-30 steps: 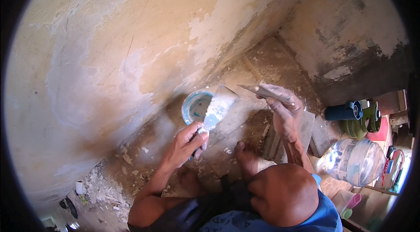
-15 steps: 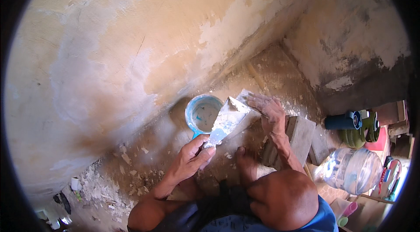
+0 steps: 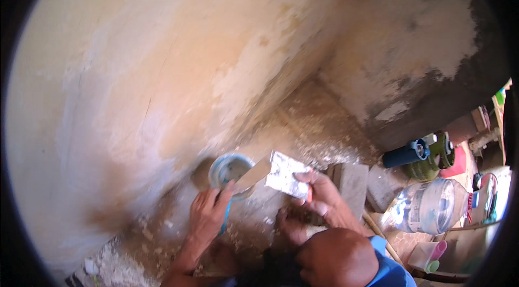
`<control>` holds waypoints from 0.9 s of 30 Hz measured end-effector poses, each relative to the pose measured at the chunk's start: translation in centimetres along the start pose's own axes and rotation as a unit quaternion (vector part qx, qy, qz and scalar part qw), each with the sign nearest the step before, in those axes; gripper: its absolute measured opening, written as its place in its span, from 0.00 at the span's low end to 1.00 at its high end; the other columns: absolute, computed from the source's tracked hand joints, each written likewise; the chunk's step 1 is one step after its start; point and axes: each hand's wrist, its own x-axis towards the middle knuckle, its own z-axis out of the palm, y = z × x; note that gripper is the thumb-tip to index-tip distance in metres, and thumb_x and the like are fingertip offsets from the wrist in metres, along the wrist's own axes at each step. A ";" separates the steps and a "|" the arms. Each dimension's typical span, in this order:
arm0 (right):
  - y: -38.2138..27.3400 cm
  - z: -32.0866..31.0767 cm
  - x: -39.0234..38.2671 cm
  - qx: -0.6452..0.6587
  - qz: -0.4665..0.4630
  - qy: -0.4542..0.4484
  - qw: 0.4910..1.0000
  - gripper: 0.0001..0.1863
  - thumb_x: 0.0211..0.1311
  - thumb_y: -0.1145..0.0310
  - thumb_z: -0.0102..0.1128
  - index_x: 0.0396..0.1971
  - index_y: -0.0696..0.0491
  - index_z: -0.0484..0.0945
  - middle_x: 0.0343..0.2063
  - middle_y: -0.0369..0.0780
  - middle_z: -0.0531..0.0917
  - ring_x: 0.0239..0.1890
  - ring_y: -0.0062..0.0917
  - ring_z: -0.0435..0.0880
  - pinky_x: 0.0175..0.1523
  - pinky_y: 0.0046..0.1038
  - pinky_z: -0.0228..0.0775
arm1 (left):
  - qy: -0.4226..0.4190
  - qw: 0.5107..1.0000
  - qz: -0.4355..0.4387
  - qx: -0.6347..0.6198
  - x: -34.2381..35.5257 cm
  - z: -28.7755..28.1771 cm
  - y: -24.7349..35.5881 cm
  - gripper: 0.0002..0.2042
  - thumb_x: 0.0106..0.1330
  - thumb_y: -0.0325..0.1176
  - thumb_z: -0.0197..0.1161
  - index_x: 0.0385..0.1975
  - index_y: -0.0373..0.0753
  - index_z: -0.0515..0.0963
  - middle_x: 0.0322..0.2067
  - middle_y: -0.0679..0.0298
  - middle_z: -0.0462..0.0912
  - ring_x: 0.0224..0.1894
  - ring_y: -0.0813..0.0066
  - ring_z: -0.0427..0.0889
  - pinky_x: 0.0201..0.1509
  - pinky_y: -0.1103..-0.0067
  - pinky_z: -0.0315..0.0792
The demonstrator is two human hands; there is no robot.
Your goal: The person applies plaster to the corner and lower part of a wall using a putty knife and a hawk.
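Note:
My left hand [image 3: 208,211] is closed on a putty knife [image 3: 254,176], its blade angled up and to the right. My right hand [image 3: 323,194] grips a flat rectangular metal plate [image 3: 286,174] by its right edge, the face bright and smeared with white. The knife's tip meets or overlaps the plate's left edge; I cannot tell whether they touch. Partly behind the knife and my left hand stands a round blue dipper [image 3: 216,169] coated with pale paste, on the floor by the wall. Its blue handle [image 3: 225,216] points toward me.
A patchy, peeling wall [image 3: 162,70] rises at the left and meets another at the far corner. Grey blocks [image 3: 352,187] lie right of my right hand. Further right are a blue flask [image 3: 403,155], a green jug [image 3: 421,169] and a clear water bottle [image 3: 432,206]. Flakes litter the floor.
My right hand has turned over and moved down and now grips the plate by its edge. The knife has swung flatter, showing a darker blade face. The view has shifted to the right.

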 end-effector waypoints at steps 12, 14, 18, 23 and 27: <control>-17.3 4.8 -5.8 -0.476 -0.568 0.156 0.653 0.17 0.51 0.81 0.56 0.43 0.58 0.79 0.35 0.40 0.84 0.37 0.28 0.82 0.43 0.30 0.73 | -0.112 0.920 -0.183 -0.329 -12.2 4.3 -0.2 0.13 0.64 0.33 0.60 0.46 0.35 0.74 0.30 0.60 0.77 0.25 0.70 0.74 0.29 0.77 0.70; -22.2 6.8 -6.6 -0.748 -0.622 0.128 0.194 0.22 0.51 0.81 0.56 0.48 0.52 0.78 0.42 0.38 0.83 0.43 0.31 0.81 0.46 0.32 0.71 | -0.368 0.803 -0.273 -0.380 -16.9 6.5 -1.2 0.22 0.69 0.44 0.54 0.56 0.36 0.71 0.47 0.50 0.75 0.40 0.68 0.77 0.46 0.71 0.70; -29.7 10.5 -5.2 -0.814 -0.509 0.186 -0.206 0.23 0.47 0.71 0.64 0.49 0.44 0.77 0.50 0.35 0.78 0.54 0.28 0.75 0.55 0.35 0.65 | -0.297 0.830 -0.331 -0.336 -23.2 11.0 0.5 0.22 0.69 0.44 0.54 0.56 0.35 0.71 0.47 0.50 0.75 0.41 0.67 0.77 0.46 0.70 0.69; -38.0 14.2 -2.3 -0.795 -0.423 0.222 -0.375 0.24 0.46 0.65 0.66 0.48 0.42 0.78 0.50 0.32 0.78 0.56 0.26 0.73 0.59 0.42 0.62 | -0.177 0.881 -0.352 -0.262 -26.7 15.0 1.6 0.22 0.69 0.44 0.54 0.56 0.35 0.70 0.48 0.50 0.74 0.42 0.66 0.76 0.48 0.70 0.68; -41.2 16.3 -0.4 -0.778 -0.397 0.180 -0.452 0.23 0.47 0.62 0.66 0.48 0.42 0.78 0.49 0.30 0.78 0.58 0.26 0.70 0.61 0.43 0.59 | -0.154 0.890 -0.362 -0.232 -27.7 15.9 1.7 0.22 0.68 0.44 0.54 0.56 0.35 0.70 0.48 0.50 0.74 0.43 0.66 0.76 0.48 0.69 0.68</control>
